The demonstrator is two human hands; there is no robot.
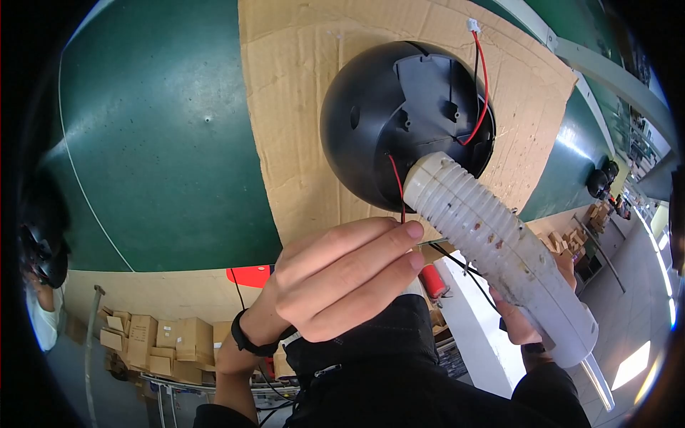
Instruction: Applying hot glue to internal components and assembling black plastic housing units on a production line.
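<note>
A round black plastic shell [367, 93] rests on the cardboard, its recessed inside showing posts and slots. My left hand [342, 274] is closed at the shell's near edge, pinching a thin red and black wire [397, 175] that comes out of the shell. My right hand [517, 321] grips a whitish hot glue gun [499, 250] with a ribbed, stained front; a clear glue stick [598, 384] juts from its back. The gun's front end is over the shell's near right part, beside the wire, and its tip is hidden. Another red and black wire [486, 85] ends in a white connector [473, 26].
A cardboard sheet [292, 128] lies on the green tabletop [164, 164]. Below the near edge are a red round surface [250, 275], stacked cardboard boxes [143, 339] and a red cylinder [432, 281]. A metal frame [614, 75] spans the far right. Another person's white sleeve [46, 324] shows at far left.
</note>
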